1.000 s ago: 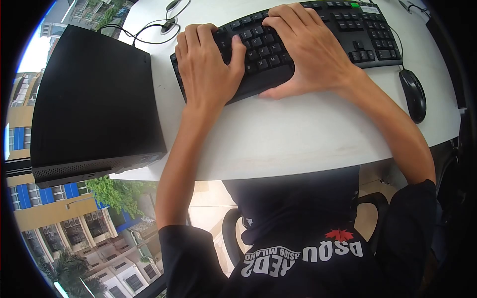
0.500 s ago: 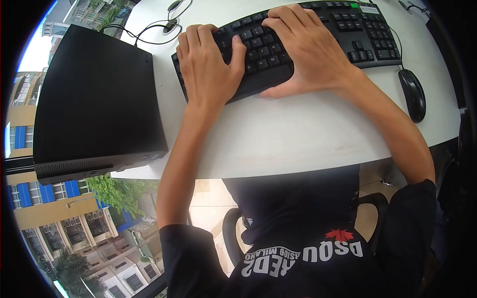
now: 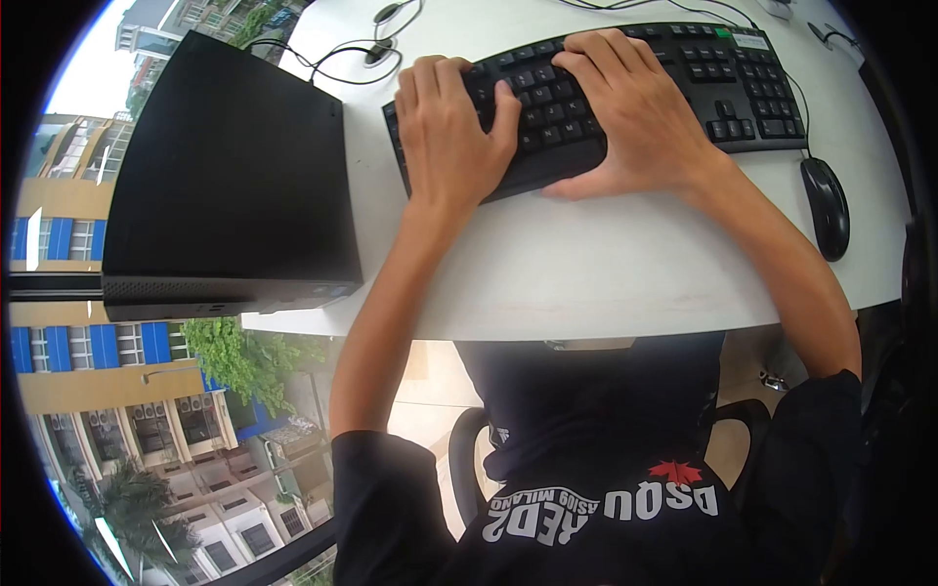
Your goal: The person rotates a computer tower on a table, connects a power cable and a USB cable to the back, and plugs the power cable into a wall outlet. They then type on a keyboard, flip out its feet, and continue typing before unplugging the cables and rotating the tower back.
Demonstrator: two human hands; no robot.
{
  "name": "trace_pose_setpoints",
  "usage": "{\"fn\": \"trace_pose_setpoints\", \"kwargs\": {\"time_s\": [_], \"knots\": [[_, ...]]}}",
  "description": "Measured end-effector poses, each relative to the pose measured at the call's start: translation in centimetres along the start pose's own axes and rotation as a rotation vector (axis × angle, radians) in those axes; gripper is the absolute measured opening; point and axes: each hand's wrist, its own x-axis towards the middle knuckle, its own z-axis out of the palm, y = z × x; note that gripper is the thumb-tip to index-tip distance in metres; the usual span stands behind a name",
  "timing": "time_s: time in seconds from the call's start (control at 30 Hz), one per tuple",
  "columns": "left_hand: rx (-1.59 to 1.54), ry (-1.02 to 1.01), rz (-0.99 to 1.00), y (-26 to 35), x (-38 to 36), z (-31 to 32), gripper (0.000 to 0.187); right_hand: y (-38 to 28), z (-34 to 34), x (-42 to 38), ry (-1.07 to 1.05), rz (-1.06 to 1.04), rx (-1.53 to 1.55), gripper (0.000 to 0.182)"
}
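Note:
A black keyboard [image 3: 728,88] lies tilted slightly on the white desk. My left hand [image 3: 451,132] rests over its left end, fingers on the keys and thumb apart over the letter keys. Over the middle keys lies my right hand [image 3: 640,122], its fingers curved on the upper rows and its thumb stretched out below the front edge. Neither hand holds anything. The keys under both palms are hidden. To the right of the keyboard sits a black mouse [image 3: 826,208], which no hand touches.
A large black computer case [image 3: 234,186] stands on the desk [image 3: 586,264] at the left. Thin black cables [image 3: 332,61] run behind it. A chair armrest [image 3: 467,464] shows below the desk edge, and a window with buildings outside is at the left.
The whole view has shifted, so desk, keyboard and hands appear a little further right and lower. Both hands keep nearly the same places on the keyboard.

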Motion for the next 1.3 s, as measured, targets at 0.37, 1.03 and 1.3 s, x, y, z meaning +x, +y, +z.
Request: {"fn": "trace_pose_setpoints", "kwargs": {"time_s": [0.37, 1.03, 1.3], "knots": [[0.052, -0.064, -0.14, -4.4, -1.1, -2.7, 0.025, 0.8, 1.0, -0.3, -0.013, 0.006, 0.02, 0.094], [-0.128, -0.058, -0.212, -5.1, -1.5, -2.5, 0.028, 0.6, 1.0, -0.4, -0.014, 0.013, 0.045, 0.089], [-0.164, 0.106, -0.346, -4.5, -1.3, -3.9, 0.022, 0.5, 0.9, -0.6, 0.022, -0.007, 0.039, 0.088]]}}
